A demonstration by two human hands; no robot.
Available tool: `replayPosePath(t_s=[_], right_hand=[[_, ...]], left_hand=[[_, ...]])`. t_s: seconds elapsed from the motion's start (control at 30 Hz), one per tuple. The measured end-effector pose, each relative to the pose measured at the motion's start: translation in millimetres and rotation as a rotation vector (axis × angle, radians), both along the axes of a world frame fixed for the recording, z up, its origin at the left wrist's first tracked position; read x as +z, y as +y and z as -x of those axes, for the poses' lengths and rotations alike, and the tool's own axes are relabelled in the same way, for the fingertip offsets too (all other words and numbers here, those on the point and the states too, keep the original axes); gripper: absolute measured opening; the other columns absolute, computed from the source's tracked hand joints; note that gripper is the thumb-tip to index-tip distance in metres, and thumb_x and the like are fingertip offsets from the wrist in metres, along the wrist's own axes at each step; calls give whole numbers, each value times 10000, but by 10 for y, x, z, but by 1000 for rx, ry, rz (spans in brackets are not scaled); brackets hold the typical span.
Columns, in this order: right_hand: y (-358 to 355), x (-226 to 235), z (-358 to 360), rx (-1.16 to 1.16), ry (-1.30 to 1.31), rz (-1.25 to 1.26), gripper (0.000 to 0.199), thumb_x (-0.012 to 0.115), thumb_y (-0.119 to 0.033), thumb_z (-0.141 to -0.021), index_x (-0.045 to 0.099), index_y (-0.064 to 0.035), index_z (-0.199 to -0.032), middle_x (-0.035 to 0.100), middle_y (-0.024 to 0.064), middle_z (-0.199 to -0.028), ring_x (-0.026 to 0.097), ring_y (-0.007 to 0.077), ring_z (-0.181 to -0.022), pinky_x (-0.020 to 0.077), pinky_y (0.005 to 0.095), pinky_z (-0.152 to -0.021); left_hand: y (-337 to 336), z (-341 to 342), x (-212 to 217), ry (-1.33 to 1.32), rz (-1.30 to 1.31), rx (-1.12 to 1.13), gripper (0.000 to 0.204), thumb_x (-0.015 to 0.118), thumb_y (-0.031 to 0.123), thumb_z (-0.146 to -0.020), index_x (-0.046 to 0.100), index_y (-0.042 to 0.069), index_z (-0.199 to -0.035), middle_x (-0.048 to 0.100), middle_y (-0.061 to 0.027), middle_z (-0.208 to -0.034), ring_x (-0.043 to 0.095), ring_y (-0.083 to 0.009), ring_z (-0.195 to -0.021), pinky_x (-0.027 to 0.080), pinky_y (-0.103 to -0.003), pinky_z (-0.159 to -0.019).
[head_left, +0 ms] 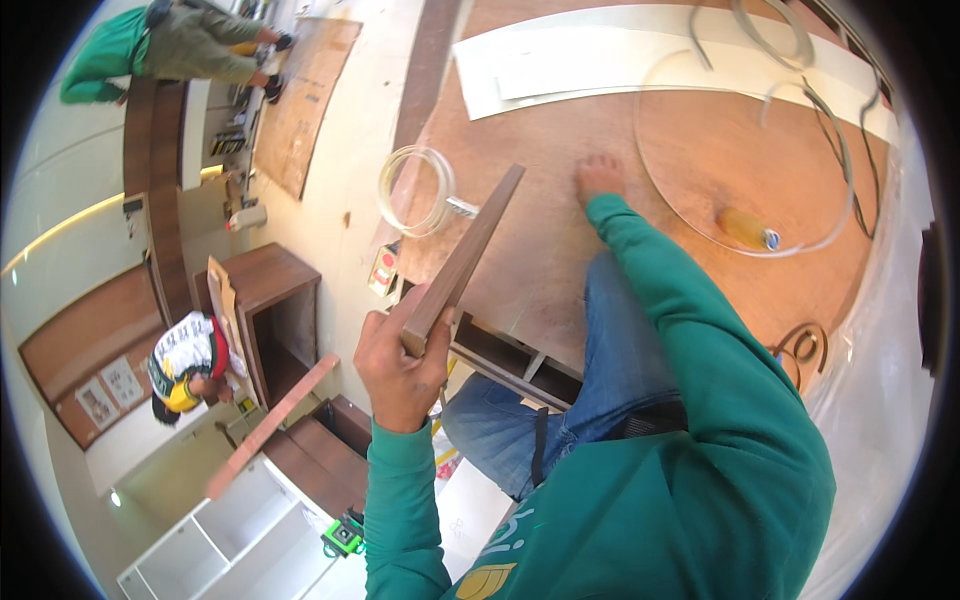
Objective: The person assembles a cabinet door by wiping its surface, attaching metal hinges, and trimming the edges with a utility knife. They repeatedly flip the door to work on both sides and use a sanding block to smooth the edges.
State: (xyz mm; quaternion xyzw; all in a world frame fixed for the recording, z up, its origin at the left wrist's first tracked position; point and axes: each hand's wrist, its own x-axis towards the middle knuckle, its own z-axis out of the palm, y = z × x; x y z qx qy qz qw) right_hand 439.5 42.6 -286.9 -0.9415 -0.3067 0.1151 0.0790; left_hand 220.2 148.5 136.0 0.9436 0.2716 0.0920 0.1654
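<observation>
My left hand (403,365) is closed around the lower end of a narrow brown wood-grain board (466,262). The board tilts up and away to the right, its far end over the brown work surface (540,240). Beyond that board lies a coil of pale edging strip (447,195) with a white tag. Out ahead, my right hand (601,178) rests palm down on the work surface, fingers laid on it and slightly blurred. No object shows under it. My right arm stretches forward, and my bent legs in jeans are against the near edge.
Long white sheets (560,62) lie at the far side. A yellow bottle (742,228) lies within a loop of clear strip at right, near a brown coil (803,345). Open cabinets (290,320) and a green device (343,537) stand at left. Two other people are at left.
</observation>
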Motion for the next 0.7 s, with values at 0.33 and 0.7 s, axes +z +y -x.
replayPosePath(t_s=[0.33, 0.7], right_hand=[[-63, -193, 66, 159, -35, 11, 204, 547, -176, -967, 705, -79, -1053, 724, 139, -1091, 637, 327, -1090, 478, 474, -959], [-80, -46, -56, 113, 54, 98, 263, 694, -135, -917, 663, -81, -1173, 717, 174, -1147, 685, 370, -1118, 530, 498, -988]], left_hand=[[299, 75, 73, -58, 162, 97, 432, 926, 131, -821, 813, 78, -1235, 676, -116, -816, 661, -249, -712, 531, -370, -670], [1012, 793, 516, -143, 465, 343, 397, 956, 122, -834, 789, -40, -1155, 783, -47, -987, 701, -121, -899, 564, -290, -851]])
